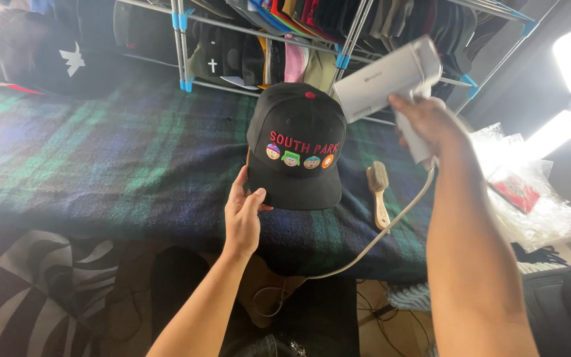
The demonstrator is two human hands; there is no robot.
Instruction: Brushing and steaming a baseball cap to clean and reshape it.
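I judged the cap light and soft-crowned; my left hand pinched its stiff brim, right hand gripped the steamer above it.

Plaid blanket underneath — wooden brush lying on it; cap rack behind, clear plastic bags at right.

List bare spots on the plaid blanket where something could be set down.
Biggest free patch: plaid blanket left of the black cap, below the rack. A narrow strip lies between the wooden brush and plastic bags. Crowded around the cap, left hand, right hand and steamer.
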